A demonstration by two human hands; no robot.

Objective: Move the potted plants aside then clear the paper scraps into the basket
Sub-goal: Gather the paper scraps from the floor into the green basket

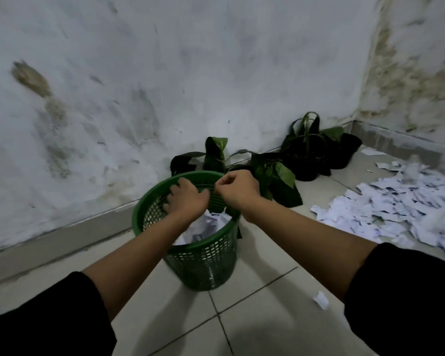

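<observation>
A green mesh basket [203, 263] stands on the tiled floor near the wall, with white paper scraps [203, 227] inside it. My left hand [185, 199] hovers over the basket's mouth, fingers spread downward and empty. My right hand [238, 188] is over the far rim with its fingers curled shut; nothing shows in it. A large pile of white paper scraps [396, 209] lies on the floor to the right. Potted plants in black bags stand along the wall: one [216, 155] right behind the basket, another [275, 176] beside it, and more [311, 147] in the corner.
A stained wall runs behind the basket and meets a second wall at the right corner. One loose scrap [321, 300] lies on the tiles near my right forearm. Bare tile floor spreads in front of the basket.
</observation>
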